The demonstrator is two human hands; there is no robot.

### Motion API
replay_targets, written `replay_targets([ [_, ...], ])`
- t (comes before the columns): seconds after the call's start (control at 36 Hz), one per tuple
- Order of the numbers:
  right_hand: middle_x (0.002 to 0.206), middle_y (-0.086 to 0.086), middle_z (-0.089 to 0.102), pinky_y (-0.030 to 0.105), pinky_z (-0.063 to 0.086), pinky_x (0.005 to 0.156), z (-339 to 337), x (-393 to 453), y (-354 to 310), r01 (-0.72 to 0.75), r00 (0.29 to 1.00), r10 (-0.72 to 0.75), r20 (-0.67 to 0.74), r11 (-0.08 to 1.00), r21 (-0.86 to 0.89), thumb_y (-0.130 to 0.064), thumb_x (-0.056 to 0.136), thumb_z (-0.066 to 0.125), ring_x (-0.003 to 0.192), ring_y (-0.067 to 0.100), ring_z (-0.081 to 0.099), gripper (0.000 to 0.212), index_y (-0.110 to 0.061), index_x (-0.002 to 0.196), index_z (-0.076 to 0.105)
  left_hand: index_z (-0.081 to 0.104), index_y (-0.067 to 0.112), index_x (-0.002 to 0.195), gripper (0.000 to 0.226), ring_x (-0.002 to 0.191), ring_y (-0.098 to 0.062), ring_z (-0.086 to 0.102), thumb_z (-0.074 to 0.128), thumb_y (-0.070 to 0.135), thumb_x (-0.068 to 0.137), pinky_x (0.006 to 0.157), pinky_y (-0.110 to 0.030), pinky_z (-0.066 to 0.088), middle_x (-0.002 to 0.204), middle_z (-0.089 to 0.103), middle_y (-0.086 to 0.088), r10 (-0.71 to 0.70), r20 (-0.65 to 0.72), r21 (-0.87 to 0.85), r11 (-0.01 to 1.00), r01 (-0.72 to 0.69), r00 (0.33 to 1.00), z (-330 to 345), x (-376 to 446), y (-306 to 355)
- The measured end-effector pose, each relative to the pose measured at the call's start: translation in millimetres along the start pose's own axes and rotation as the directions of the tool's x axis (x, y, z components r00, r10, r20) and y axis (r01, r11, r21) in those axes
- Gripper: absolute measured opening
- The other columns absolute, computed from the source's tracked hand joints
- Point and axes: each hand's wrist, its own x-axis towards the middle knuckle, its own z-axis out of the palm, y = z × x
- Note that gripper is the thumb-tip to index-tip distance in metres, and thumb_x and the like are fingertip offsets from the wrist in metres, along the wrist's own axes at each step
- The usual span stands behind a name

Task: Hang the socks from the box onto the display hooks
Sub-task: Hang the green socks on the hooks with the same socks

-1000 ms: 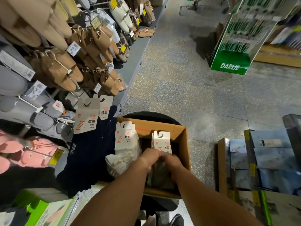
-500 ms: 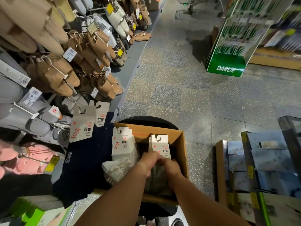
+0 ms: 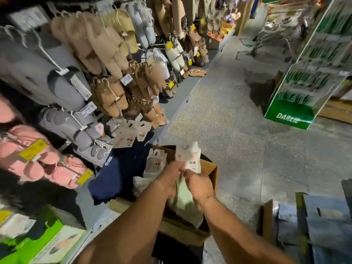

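Both my left hand [image 3: 172, 175] and right hand [image 3: 198, 184] have their fingers clamped on one pale green sock pack with a white card header [image 3: 188, 159], held just above the open brown cardboard box [image 3: 212, 175]. It isn't on a hook yet. Navy sock packs with the same white headers [image 3: 124, 137] already hang on the display to my left, and more white-headed packs [image 3: 156, 162] wait in the box (plenty left, I'd judge). The pack looks soft, limp, slightly blurred.

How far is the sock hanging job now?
Done: navy socks already hang on the display. In hand: left hand and right hand hold a pale green sock pack above the cardboard box. Left: white sock packs remain inside.
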Motion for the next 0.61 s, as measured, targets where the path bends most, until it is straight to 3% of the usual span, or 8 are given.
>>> replay_targets([
  [0.14,0.104,-0.007,0.069,0.016,0.048,0.070,-26.8,-27.8,-37.9,0.384,0.923,-0.382,0.056,0.923,-0.036,-0.030,0.096,0.062,0.090,0.013,0.066,0.026,-0.020,0.119,0.057,0.070,0.008,0.112,0.027,0.087,-0.027,0.068,0.047,0.007,0.096,0.077,-0.036,0.054,0.099,0.074,-0.014,0.273,0.042,-0.077,0.960,-0.270,0.961,2.6,-38.4,24.7],
  [0.19,0.099,-0.015,0.071,0.014,0.053,0.070,-30.0,-36.8,-52.0,0.448,0.892,-0.447,0.067,0.894,0.003,-0.040,0.093,0.064,0.091,0.011,0.070,0.029,-0.028,0.119,0.060,0.069,0.012,0.118,0.026,0.103,-0.029,0.069,0.050,0.009,0.101,0.089,-0.040,0.055,0.114,0.073,-0.013,0.422,0.009,-0.035,0.906,-0.422,0.906,2.8,-54.7,33.0],
  [0.33,0.113,-0.011,0.071,0.046,0.057,0.091,-15.2,-69.2,-79.1,0.523,0.823,-0.524,0.221,0.850,0.068,-0.078,0.074,0.058,0.101,0.017,0.070,0.056,-0.047,0.120,0.057,0.053,0.029,0.139,0.061,0.122,-0.021,0.063,0.061,0.060,0.087,0.104,-0.043,0.049,0.129,0.068,0.003,0.636,-0.152,0.113,0.771,-0.626,0.756,-7.7,-104.3,31.6],
  [0.39,0.117,-0.010,0.069,0.042,0.054,0.095,4.9,-89.7,-86.9,0.546,0.787,-0.559,0.260,0.828,0.127,-0.074,0.079,0.057,0.108,0.016,0.067,0.058,-0.039,0.125,0.052,0.044,0.030,0.146,0.074,0.123,-0.012,0.058,0.055,0.069,0.084,0.103,-0.029,0.047,0.133,0.061,0.010,0.677,-0.220,0.145,0.735,-0.663,0.702,-14.3,-132.6,25.7],
  [0.44,0.112,-0.012,0.065,0.023,0.051,0.089,28.4,-113.7,-89.7,0.595,0.754,-0.602,0.265,0.796,0.115,-0.056,0.094,0.054,0.109,0.014,0.063,0.042,-0.031,0.126,0.045,0.031,0.024,0.153,0.053,0.121,-0.006,0.053,0.036,0.048,0.106,0.098,-0.007,0.041,0.134,0.053,0.011,0.695,-0.290,0.216,0.717,-0.662,0.658,-28.7,-156.4,18.2],
  [0.5,0.108,-0.013,0.061,0.014,0.045,0.073,47.6,-144.0,-89.4,0.673,0.695,-0.656,0.293,0.738,0.054,-0.045,0.101,0.048,0.106,0.017,0.060,0.033,-0.026,0.127,0.042,0.015,0.020,0.158,0.052,0.134,-0.021,0.048,0.010,0.038,0.109,0.114,-0.014,0.028,0.150,0.044,-0.007,0.739,-0.375,0.324,0.670,-0.668,0.560,-50.6,-177.0,6.0],
  [0.56,0.107,-0.005,0.061,0.013,0.040,0.067,66.7,-168.3,-86.4,0.755,0.621,-0.693,0.365,0.655,-0.042,-0.044,0.101,0.046,0.107,0.023,0.061,0.042,-0.015,0.132,0.041,0.039,0.023,0.151,0.055,0.131,-0.024,0.054,0.036,0.052,0.104,0.116,-0.036,0.037,0.143,0.056,-0.008,0.747,-0.429,0.372,0.659,-0.654,0.508,-75.2,-199.2,-3.4],
  [0.61,0.090,-0.010,0.055,0.003,0.036,0.056,88.2,-194.9,-84.0,0.786,0.578,-0.686,0.442,0.614,-0.075,-0.033,0.103,0.047,0.096,0.021,0.058,0.032,-0.011,0.127,0.044,0.054,0.033,0.133,0.052,0.115,-0.005,0.063,0.049,0.066,0.094,0.106,-0.034,0.048,0.125,0.067,0.010,0.727,-0.560,0.373,0.650,-0.662,0.398,-109.1,-215.4,-14.0],
])
